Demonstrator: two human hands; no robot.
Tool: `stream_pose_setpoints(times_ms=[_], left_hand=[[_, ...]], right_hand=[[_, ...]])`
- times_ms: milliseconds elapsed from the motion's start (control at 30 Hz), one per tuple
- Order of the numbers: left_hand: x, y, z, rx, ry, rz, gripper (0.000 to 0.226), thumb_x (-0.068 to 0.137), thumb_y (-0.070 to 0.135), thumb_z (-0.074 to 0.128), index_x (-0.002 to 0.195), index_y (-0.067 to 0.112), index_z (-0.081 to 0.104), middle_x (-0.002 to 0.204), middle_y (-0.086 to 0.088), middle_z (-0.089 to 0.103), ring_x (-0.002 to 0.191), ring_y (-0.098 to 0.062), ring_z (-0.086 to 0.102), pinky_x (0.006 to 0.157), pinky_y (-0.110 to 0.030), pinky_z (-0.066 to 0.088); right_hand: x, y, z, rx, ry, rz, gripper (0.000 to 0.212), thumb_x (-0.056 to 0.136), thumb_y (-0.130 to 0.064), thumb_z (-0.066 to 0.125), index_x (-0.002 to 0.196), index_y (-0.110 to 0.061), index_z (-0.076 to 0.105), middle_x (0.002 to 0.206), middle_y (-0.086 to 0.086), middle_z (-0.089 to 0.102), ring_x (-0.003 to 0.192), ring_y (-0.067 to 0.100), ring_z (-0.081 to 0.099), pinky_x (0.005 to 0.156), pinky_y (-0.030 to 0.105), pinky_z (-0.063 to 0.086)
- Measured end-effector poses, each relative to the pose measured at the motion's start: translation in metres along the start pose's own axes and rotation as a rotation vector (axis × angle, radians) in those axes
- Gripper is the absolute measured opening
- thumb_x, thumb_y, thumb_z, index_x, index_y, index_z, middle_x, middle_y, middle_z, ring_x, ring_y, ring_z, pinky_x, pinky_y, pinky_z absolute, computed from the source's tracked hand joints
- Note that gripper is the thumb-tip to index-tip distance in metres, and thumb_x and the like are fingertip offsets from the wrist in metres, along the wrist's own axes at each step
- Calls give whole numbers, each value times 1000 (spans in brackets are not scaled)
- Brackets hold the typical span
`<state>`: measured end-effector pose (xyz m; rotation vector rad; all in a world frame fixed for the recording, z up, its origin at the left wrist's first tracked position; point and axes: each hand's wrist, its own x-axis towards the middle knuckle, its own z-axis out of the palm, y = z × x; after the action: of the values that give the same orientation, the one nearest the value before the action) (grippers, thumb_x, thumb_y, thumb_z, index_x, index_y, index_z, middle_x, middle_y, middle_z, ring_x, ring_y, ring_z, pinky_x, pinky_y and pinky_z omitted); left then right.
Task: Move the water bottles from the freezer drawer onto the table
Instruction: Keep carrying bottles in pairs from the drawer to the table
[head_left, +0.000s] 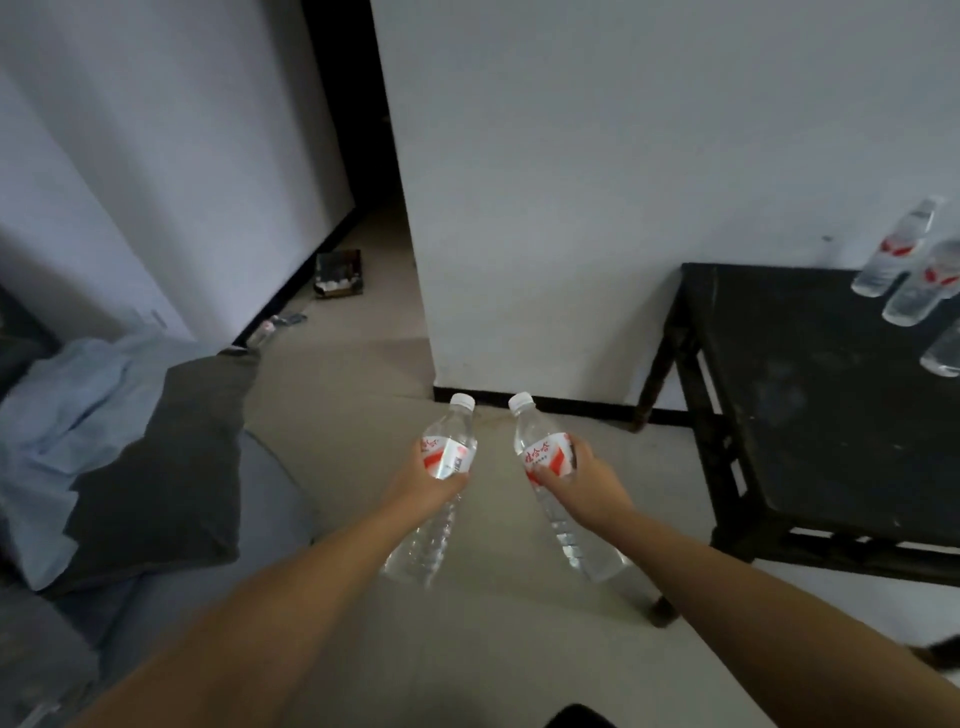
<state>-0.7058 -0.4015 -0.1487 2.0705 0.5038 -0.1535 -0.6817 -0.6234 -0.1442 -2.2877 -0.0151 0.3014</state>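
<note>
Along the left edge lies a grey cushion (166, 467) with a pale blue cloth (67, 415) draped beside it. Further back on the floor (363, 597), against the left wall's dark skirting, sit a small open box (338, 273) and some small litter, too blurred to identify.

The left hand (423, 478) is closed around the label band of the left bottle (441, 467). This bottle is clear plastic with a white screw cap and a red-and-white label; its cap tilts forward and its ribbed lower body angles back under the forearm. It is held above the floor, well apart from the table.

The right hand (587, 478) is likewise closed around the label of the right bottle (545, 467), thumb across the front. Same type: clear, white cap, red-and-white label with red characters. Its cap leans toward the left bottle's cap; the two caps are near each other but not touching. It too is over the floor, short of the table's left edge.

At right stands a dark tabletop (789, 405), scuffed. Near its far right corner stand three bottles (896, 249) of the same kind, close together, partly cut off by the frame.

Count: two bottles in hand, three on the tabletop, five visible.
</note>
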Motion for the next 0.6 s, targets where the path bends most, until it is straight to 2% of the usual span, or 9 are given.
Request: stream_pose_setpoints(times_ms=[100,200,333,433,600], left_hand=[[36,8,11,3,-85,-12,79,71,33,77,136,23,33,128,-1,54,111,-24,57,99,-44,46],[70,20,27,49,-160,21,75,65,42,76,127,29,37,125,2,56,107,-22,59,96,-44,48],[132,57,55,161,-219,82,89,53,56,73,130,30,37,120,4,60,100,-20,61,91,-40,51],[180,92,80,189,-250,139,87,53,57,72,128,28,38,122,1,57,101,-21,59,92,-42,50],[259,171,122,287,-272,183,92,59,63,66,136,32,28,119,3,57,96,-21,60,85,-37,51]], right_hand=[[24,4,-6,-20,15,66,77,80,-60,59,141,-22,33,133,8,54,116,26,56,98,45,48],[52,11,-15,-11,44,122,82,80,-61,59,144,-19,30,137,9,52,120,28,54,100,47,47],[104,22,-38,41,109,140,76,79,-62,58,139,-23,34,130,5,57,114,25,59,95,46,51],[148,32,-63,85,154,152,66,80,-56,62,134,-26,37,122,3,61,106,21,62,91,44,54],[230,52,-125,110,173,217,73,81,-54,63,140,-25,32,124,6,56,107,21,61,92,41,54]])
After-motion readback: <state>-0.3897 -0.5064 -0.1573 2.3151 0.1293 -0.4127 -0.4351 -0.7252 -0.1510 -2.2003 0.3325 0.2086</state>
